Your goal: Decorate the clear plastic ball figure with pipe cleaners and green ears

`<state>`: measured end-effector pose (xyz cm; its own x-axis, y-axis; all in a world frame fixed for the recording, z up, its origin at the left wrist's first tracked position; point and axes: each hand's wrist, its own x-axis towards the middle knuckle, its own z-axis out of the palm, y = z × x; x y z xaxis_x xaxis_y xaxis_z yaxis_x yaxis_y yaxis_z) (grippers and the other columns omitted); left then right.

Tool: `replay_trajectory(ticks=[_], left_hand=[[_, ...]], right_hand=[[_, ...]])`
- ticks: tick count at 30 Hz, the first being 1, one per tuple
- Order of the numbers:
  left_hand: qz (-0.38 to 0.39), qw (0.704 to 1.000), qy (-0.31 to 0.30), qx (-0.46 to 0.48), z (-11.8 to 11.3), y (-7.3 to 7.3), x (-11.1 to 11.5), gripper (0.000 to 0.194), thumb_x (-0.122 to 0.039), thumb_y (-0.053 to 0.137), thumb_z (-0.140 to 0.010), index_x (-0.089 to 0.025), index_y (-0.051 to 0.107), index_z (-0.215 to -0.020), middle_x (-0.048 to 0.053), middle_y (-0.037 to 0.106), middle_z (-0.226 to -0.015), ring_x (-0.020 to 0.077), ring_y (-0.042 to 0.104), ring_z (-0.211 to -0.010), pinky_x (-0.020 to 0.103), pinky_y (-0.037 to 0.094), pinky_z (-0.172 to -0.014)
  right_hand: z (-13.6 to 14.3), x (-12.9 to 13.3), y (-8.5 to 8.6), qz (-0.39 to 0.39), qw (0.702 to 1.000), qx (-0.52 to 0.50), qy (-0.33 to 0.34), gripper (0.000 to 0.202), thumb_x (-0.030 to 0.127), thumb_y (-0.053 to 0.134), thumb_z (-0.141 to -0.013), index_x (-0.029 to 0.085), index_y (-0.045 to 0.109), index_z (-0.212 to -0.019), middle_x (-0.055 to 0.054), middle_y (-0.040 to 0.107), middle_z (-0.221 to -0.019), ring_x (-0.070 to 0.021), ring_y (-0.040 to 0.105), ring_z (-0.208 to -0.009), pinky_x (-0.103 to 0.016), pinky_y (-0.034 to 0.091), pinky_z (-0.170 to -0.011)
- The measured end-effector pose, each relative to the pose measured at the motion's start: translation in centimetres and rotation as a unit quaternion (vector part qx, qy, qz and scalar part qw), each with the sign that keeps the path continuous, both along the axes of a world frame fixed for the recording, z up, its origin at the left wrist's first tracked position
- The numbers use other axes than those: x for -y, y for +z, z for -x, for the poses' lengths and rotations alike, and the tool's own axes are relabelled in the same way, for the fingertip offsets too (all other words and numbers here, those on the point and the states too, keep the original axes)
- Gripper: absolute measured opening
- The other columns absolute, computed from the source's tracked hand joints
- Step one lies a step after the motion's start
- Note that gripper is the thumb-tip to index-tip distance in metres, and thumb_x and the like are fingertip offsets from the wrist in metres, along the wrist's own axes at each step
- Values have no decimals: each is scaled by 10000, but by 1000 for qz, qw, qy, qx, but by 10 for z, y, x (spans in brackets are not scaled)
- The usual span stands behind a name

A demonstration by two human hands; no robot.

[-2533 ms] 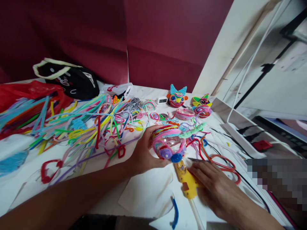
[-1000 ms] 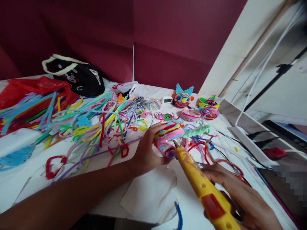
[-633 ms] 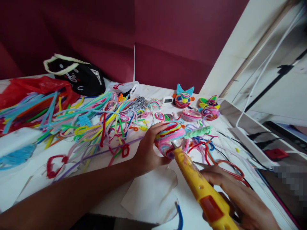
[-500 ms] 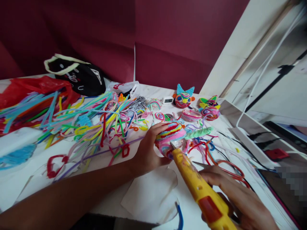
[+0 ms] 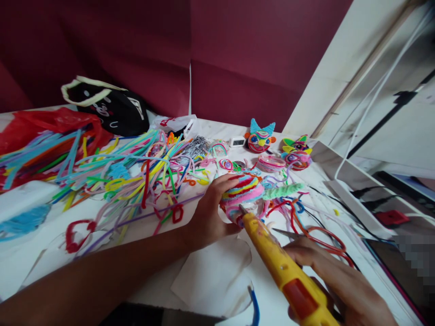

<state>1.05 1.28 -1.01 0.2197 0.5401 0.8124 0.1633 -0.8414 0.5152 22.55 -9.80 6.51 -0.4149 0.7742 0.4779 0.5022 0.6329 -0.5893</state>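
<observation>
My left hand [image 5: 212, 213] grips a round craft piece [image 5: 243, 189] wound with red, yellow, pink and blue fuzzy stems. Its thumb and fingers wrap the left side. My right hand [image 5: 335, 276] is closed around a yellow glue gun [image 5: 277, 253] with a red panel. The gun's metal nozzle points up-left and meets the lower front of the craft piece; whether glue comes out cannot be made out. Orange-handled scissors [image 5: 328, 244] lie just beyond my right hand. A light green fuzzy strip [image 5: 283, 190] sits right of the craft piece.
Colourful fuzzy stems [image 5: 136, 167] cover the left of the table, beside a red plastic bag [image 5: 57, 122] and a black bag [image 5: 115, 111]. Two finished-looking faces [image 5: 261, 138] stand at the back. Black cables [image 5: 328, 224] and a tablet [image 5: 390, 271] lie at the right.
The glue gun and my right hand have shifted very slightly left and down. The craft piece is turned a little in my left hand.
</observation>
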Motion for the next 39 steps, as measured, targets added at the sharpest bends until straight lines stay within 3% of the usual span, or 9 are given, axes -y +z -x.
replay_trajectory(ticks=[7, 18, 26, 35, 39], left_hand=[[-7, 1000, 0, -2, 0, -1, -3, 903, -243, 884, -607, -254, 420, -1381, 153, 484, -1390, 332, 475, -1319, 544, 446, -1090], [-22, 1000, 13, -2, -1, 1, -2, 890, -271, 878, -611, -254, 421, -1375, 148, 508, -1383, 333, 493, -1301, 533, 462, -1070], [-10, 1000, 7, -9, 0, 0, -1, 883, -276, 877, -619, -273, 425, -1378, 146, 501, -1384, 336, 484, -1309, 538, 462, -1062], [-22, 1000, 0, -19, 1, 0, -1, 888, -265, 870, -630, -272, 409, -1389, 146, 486, -1389, 328, 479, -1311, 528, 446, -1079], [-38, 999, -3, -17, 0, 0, -2, 852, -262, 853, -661, -250, 412, -1389, 150, 498, -1375, 314, 481, -1311, 498, 450, -1079]], right_hand=[[-9, 0, -6, 9, 1000, 7, 10, 236, 473, 622, -882, 297, 587, -1035, -4, 630, -783, -154, 610, -581, -215, 497, -475], [-14, 4, -4, -2, 1000, 19, -14, 290, 547, 586, -885, 264, 603, -946, 2, 608, -720, -147, 594, -547, -211, 466, -435], [-10, 2, -5, 3, 1000, 6, 7, 236, 487, 615, -883, 285, 602, -1005, -2, 635, -772, -152, 609, -579, -213, 483, -464], [-4, 1, 1, 10, 1000, 3, -7, 308, 535, 651, -837, 300, 665, -1036, 12, 624, -694, -137, 578, -483, -211, 452, -408], [-5, 0, 1, 7, 1000, 11, 7, 302, 534, 595, -881, 298, 653, -1061, 4, 645, -723, -136, 591, -499, -208, 454, -415]])
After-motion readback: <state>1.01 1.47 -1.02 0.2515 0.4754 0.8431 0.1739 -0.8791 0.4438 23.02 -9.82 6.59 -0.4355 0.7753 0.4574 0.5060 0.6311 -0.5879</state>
